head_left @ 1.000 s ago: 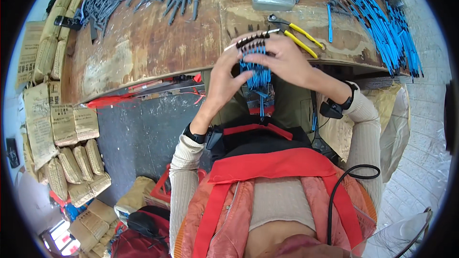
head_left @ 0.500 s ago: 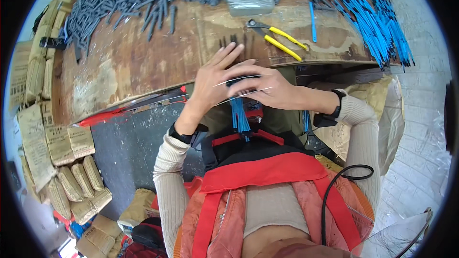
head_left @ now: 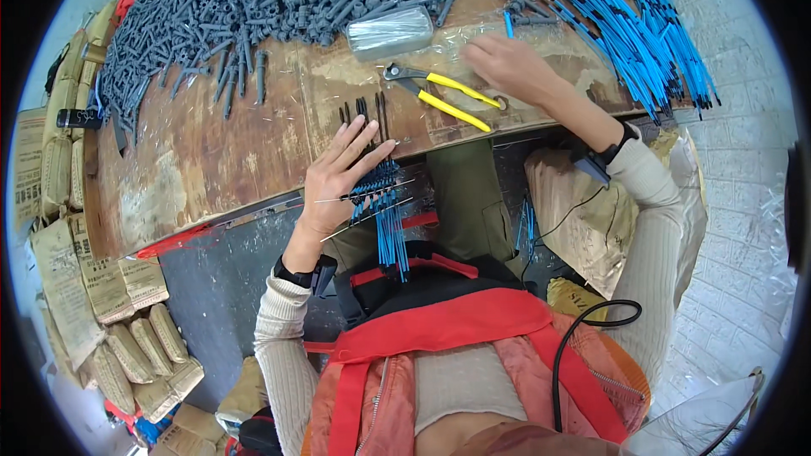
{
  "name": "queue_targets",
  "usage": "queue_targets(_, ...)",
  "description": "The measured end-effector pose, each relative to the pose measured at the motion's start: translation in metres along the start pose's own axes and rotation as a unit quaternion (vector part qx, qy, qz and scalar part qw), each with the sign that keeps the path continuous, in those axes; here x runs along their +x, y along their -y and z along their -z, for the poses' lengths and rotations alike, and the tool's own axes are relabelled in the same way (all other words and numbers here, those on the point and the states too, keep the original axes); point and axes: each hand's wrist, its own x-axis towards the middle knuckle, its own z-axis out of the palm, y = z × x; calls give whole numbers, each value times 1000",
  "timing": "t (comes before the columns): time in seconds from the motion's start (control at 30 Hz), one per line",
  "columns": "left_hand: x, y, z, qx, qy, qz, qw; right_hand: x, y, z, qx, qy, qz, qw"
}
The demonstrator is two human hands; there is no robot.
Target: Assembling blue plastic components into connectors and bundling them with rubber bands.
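1. The right hand (head_left: 504,69) had moved away from the left hand (head_left: 338,176), up over the table (head_left: 224,160).
2. Left fingers lay extended beside the blue-and-black bundle (head_left: 391,232), their grip hidden; right fingers were curled, contents unclear.
3. Yellow-handled pliers (head_left: 452,111) and 1 clear box (head_left: 390,32) lay near the right hand.
4. Thin pale strands (head_left: 336,234) crossed the bundle, below the table's edge.

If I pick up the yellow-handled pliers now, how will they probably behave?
The pliers should feel stiff, and perhaps front-heavy, because the dark head looks metallic. They seem unlikely to roll, as they lie flat on the table with handles spread apart. The open handles may swing together when gripped.
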Motion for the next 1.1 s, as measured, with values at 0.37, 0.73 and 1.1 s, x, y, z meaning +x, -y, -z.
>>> queue_targets(0.37,1,0,3,-1,-19,8,1000,34,9,0,2,61,-28,998)
queue_targets(0.73,-7,8,1,-38,-24,1,999,57,60,-41,113,47,3,993)
queue_targets(1.1,-11,12,-5,-42,-31,-7,999,45,94,-31,63,95,-22,993)
